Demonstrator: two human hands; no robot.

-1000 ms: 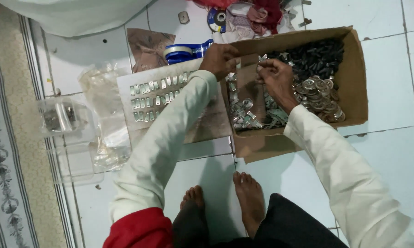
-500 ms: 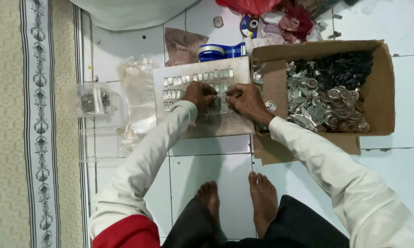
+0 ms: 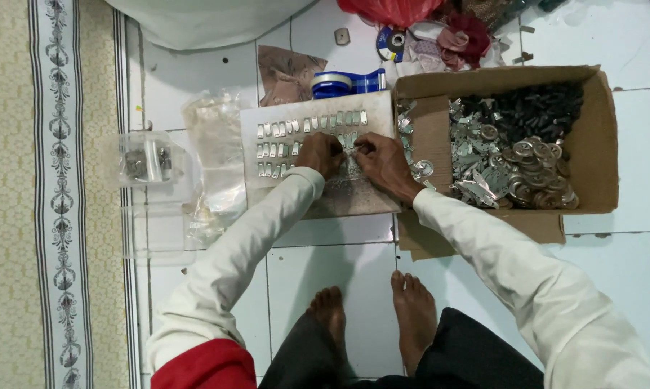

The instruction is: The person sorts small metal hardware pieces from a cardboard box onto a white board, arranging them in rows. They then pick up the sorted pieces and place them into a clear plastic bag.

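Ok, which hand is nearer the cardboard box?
Right. The right hand rests on the board just beside the box; the left hand sits farther away, over the rows of metal pieces.

The floor [image 3: 628, 274] is white glazed tile with dark grout lines. Left of it lies a beige patterned mat [image 3: 22, 216] with a pale floral border stripe [image 3: 58, 216] along its right edge.

Head camera looks straight down, fairly close, at floor tiles [image 3: 318, 281].
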